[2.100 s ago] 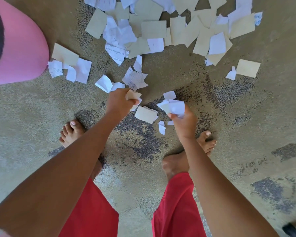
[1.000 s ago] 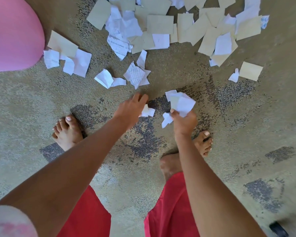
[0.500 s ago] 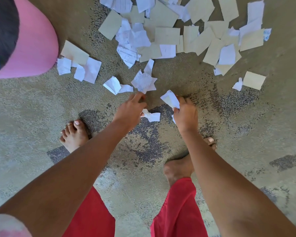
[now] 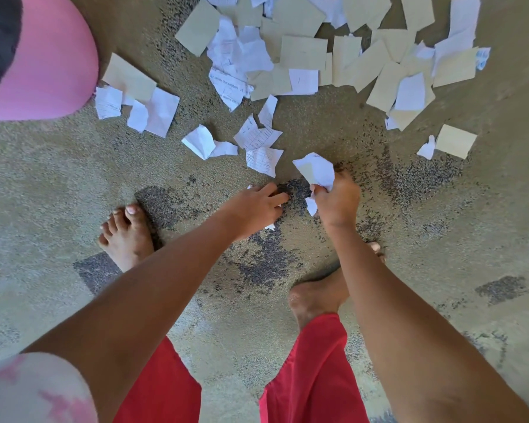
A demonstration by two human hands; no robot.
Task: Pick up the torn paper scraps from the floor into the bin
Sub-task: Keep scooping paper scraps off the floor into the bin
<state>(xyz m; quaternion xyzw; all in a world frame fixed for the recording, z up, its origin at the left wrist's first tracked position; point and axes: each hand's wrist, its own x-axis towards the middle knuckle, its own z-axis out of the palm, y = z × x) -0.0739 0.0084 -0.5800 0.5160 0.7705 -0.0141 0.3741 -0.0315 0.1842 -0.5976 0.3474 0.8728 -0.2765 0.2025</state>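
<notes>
Two hands work low over the speckled concrete floor (image 4: 74,178); one round pink plastic bin (image 4: 52,65) stands well to their left.
The right hand (image 4: 338,203) has its grip closed on one crumpled bunch of white paper scraps (image 4: 315,170). The left hand (image 4: 254,209) covers one small white scrap (image 4: 271,226), and I cannot tell whether its grip holds it. Just ahead lie about five loose white scraps (image 4: 257,137), and beyond them an overlapping tan-and-white heap (image 4: 303,53). Bare floor flanks both grips.

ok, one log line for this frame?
left hand pressing scrap on floor | right hand gripping paper wad | pink bin far left | pile uncollected
</notes>
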